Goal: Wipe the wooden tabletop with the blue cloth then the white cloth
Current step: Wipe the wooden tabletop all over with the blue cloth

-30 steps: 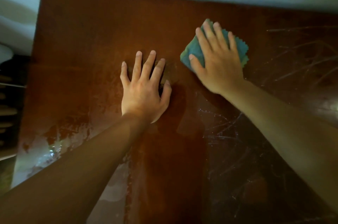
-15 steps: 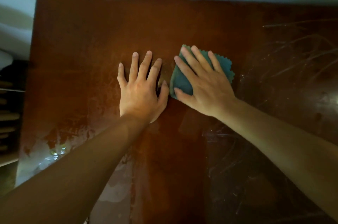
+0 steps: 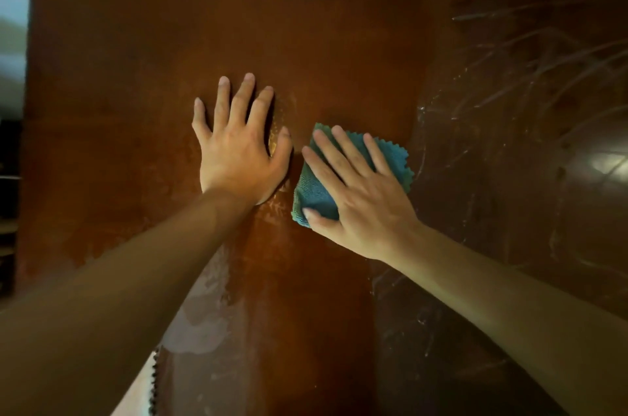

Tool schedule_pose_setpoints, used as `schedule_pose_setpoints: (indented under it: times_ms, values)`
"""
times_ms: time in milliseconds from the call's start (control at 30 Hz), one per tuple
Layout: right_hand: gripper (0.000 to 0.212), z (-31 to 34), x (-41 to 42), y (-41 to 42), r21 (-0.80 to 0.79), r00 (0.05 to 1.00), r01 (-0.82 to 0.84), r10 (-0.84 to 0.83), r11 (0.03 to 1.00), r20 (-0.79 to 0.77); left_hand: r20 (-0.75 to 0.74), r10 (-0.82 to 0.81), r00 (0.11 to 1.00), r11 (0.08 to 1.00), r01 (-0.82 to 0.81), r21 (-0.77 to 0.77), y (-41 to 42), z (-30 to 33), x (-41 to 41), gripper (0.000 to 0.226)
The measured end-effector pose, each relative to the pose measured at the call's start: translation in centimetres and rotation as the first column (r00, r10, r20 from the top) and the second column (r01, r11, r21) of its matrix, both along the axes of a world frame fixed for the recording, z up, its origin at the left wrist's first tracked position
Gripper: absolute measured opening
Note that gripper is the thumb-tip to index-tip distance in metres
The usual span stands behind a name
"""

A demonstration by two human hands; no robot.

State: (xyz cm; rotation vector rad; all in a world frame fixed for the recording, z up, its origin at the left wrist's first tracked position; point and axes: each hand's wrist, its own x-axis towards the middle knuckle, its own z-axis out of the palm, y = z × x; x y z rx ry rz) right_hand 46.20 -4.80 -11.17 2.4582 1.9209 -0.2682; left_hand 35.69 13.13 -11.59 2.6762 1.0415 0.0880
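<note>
Head view: your right hand (image 3: pixel 360 198) pressed flat on the blue cloth (image 3: pixel 314 193), left hand (image 3: pixel 238 150) spread flat, bracing the worktop (image 3: pixel 102 75); overlapping strokes suited best.

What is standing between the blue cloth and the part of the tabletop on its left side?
The left hand rests flat on the wooden tabletop, immediately left of the blue cloth that the right hand presses. It blocks a leftward wipe; nothing else visible does.
</note>
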Motion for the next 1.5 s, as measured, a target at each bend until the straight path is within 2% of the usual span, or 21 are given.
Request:
schedule_pose_setpoints:
  times_ms: [133,400,467,633,867,1000,1233,1500]
  values:
    - [0.081,-0.5,1.4,1.1,-0.002,1.000,-0.020,0.020,1.000,0.010,0.006,-0.002,1.000,1.000,0.002,-0.004,0.2,-0.2,0.0,0.063]
    - [0.076,-0.2,3.7,3.2,0.025,0.993,0.112,-0.113,0.993,0.034,0.059,-0.025,0.998,0.999,0.027,-0.042,0.1,0.4,-0.3,0.059]
    - [0.076,-0.1,2.2,2.3,0.031,0.991,0.130,-0.131,0.991,0.034,0.084,-0.058,0.995,0.997,0.062,-0.040,-0.6,0.8,-0.7,0.056]
    - [0.073,-0.2,-1.7,-3.5,0.057,0.999,0.039,-0.040,0.998,0.016,0.168,-0.111,0.980,0.986,0.130,-0.107,-7.3,0.8,-3.8,0.048]
    - [0.075,-0.1,1.0,-2.8,0.055,0.999,-0.030,0.028,0.998,0.038,0.122,-0.167,0.978,0.986,0.168,-0.001,-8.7,-0.4,-4.6,0.048]
    - [0.073,-0.2,1.2,-2.7,0.093,0.998,-0.013,0.007,0.996,0.057,0.121,-0.168,0.978,0.986,0.168,0.006,-8.9,-0.5,-4.7,0.049]
    - [0.072,-0.4,-4.2,-6.4,0.104,0.997,0.079,-0.081,0.991,0.017,0.098,-0.186,0.978,0.982,0.188,-0.008,-8.9,-0.5,-4.8,0.053]
    - [0.072,-0.7,-2.5,-6.5,0.064,1.000,0.017,-0.019,0.998,0.023,0.108,-0.191,0.976,0.981,0.192,0.001,-8.8,-0.7,-4.8,0.058]
